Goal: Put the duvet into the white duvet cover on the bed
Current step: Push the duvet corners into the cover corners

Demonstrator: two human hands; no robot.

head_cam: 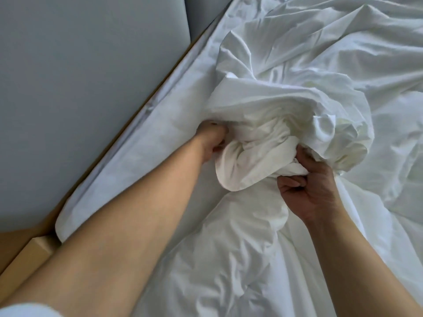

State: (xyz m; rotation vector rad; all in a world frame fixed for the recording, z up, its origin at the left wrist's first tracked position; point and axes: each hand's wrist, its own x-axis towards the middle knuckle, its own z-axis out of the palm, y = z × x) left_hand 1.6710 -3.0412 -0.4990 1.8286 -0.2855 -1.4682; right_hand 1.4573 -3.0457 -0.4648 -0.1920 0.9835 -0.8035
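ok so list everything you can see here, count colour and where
bunched bedding: one heap, white, mid-bed; duvet and cover cannot be told apart
flat bedding: one wrinkled layer, white, spread over the bed
padded panels: two, grey, upper left beside the bed
wooden frame: one, tan, along the bed's left edge
sleeve: one, white, bottom left corner
left hand: one, grips the heap's left side
right hand: one, grips the heap's lower right
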